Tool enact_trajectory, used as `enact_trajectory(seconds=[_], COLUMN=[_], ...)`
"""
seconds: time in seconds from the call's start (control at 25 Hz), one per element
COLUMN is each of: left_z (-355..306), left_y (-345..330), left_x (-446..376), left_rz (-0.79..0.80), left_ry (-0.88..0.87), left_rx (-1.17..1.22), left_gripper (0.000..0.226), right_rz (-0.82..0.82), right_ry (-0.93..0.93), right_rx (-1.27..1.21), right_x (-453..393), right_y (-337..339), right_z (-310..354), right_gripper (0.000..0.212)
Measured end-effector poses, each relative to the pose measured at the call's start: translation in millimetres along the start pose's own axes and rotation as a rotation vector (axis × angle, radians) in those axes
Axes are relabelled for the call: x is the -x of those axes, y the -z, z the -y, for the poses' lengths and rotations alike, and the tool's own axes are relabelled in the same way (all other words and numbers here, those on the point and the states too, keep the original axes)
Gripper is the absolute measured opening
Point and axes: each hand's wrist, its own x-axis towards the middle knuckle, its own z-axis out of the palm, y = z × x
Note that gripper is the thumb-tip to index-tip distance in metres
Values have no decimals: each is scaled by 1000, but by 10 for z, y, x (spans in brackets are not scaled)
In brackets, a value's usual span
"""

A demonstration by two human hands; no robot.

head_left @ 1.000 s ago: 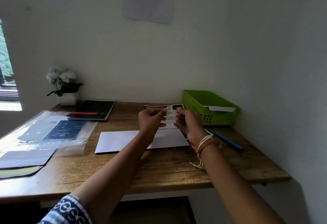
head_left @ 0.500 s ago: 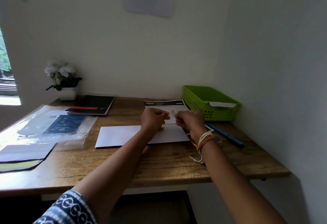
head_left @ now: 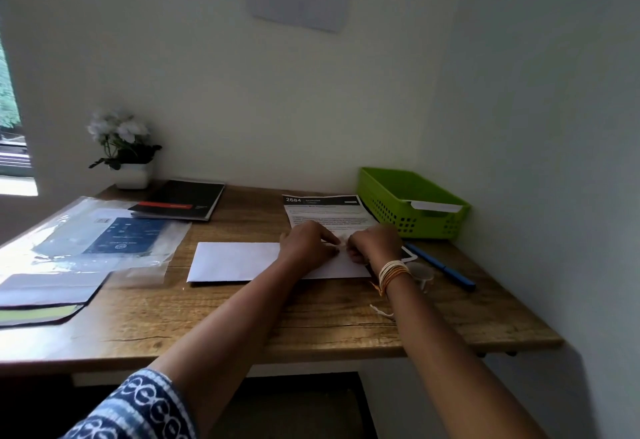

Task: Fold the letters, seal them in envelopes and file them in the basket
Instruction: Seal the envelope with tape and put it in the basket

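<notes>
Nearest, a blue-and-white patterned sleeve (head_left: 138, 407) at the bottom edge, both forearms reaching forward over the front lip of the wooden desk (head_left: 242, 317). On the right wrist, a stack of orange and white bangles (head_left: 393, 274). Left hand (head_left: 304, 242) and right hand (head_left: 375, 242) close together, knuckles up, fingers curled, pinching a small pale scrap (head_left: 343, 242) between them; too small and blurred to name. Under both hands, a white envelope (head_left: 235, 262) lying flat, long side toward the desk's front edge. Beside the right wrist, a small clear ring (head_left: 420, 274), perhaps a tape roll, and a blue pen (head_left: 440, 267) angled toward the right edge.

Just beyond the hands, a printed letter (head_left: 325, 211) flat on the wood, black header reading "2684"; smaller print not legible. Against the right wall, a green basket (head_left: 388, 196) with a white envelope (head_left: 438, 205) leaning inside. Far left, a clear plastic sleeve of papers (head_left: 86, 237), a dark folder (head_left: 48, 294) at the left front, a black notebook with a red strip (head_left: 183, 199), a potted white flower (head_left: 124, 151) in the corner.

Compared with a second ago: hands lower, down from mid-air to the envelope; letter header now uncovered.

Bare wood across the front strip and between envelope and notebook; right side tight against the wall.
</notes>
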Motion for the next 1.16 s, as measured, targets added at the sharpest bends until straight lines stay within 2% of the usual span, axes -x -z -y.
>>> enact_trajectory(seconds=[0.28,0.8,1.04,1.16], left_z=[4,-10,-6,0], left_y=[-28,-19,-30,-31], left_x=[-11,6,8,-1], left_rz=[56,120,118,119], left_ry=[-20,-71,-77,-79], left_rx=[-58,-179,-204,-207], left_gripper=[31,35,36,36], right_rz=[11,6,-34,-34], right_ry=[-4,15,83,94], right_rx=[-6,115,308,323], right_x=[37,7,17,30], right_y=[44,5,13,57], right_z=[14,40,-4,-25], right_gripper=[7,18,46,48])
